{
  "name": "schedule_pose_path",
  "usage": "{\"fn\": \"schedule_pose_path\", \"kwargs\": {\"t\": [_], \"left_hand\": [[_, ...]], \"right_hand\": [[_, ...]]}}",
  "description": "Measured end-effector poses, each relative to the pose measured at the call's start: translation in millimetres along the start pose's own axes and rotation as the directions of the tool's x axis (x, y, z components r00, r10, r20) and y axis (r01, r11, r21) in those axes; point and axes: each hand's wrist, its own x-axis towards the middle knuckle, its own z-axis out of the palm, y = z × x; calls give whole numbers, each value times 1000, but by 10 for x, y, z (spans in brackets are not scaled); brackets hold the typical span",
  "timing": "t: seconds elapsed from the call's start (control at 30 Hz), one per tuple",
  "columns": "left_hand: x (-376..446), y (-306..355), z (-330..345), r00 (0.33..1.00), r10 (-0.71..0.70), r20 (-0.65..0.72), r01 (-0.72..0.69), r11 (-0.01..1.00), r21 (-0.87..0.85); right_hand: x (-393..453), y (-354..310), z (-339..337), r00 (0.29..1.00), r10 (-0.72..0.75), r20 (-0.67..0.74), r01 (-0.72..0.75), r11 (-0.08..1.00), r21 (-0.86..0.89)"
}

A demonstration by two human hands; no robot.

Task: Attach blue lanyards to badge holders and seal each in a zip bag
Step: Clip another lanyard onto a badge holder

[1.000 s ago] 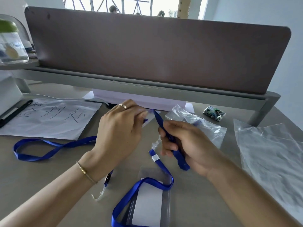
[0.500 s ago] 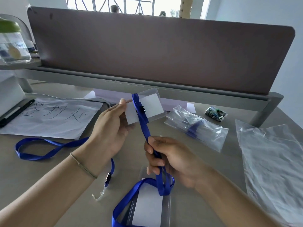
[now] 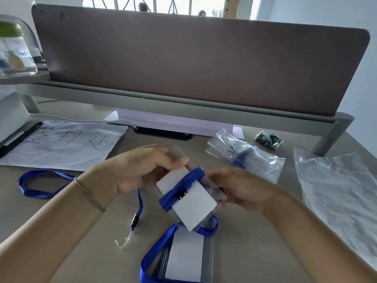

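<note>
Hands above beige desk [image 3: 61, 201]: left hand [image 3: 142, 170] grips top of clear plastic badge holder with white card [image 3: 189, 203]; right hand [image 3: 240, 188] curls round its far edge. Blue fabric lanyard [image 3: 179, 188] wraps across holder.

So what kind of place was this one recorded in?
Most likely an office desk used for event sign-in prep: a desk divider panel stands at the back, with a handwritten paper sign and a black marker on the desk.

The right hand [image 3: 240, 188] is motion-blurred, its fingers hidden behind the badge holder [image 3: 191, 203].
</note>
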Motion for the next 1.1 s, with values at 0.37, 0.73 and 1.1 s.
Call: {"fn": "schedule_pose_path", "kwargs": {"t": [0.37,0.73,1.1], "left_hand": [[66,-45,249,886,263,-383,72,737,672],[220,-324,390,467,640,-611,-166,742,650],[251,-328,630,507,470,-723,-345,879,330]], "right_hand": [[-48,-159,-82,968,-41,-248,66,993,95],[127,46,367,952,58,-302,77,905,418],[174,126,267,830,-48,-555,114,990,85]]}}
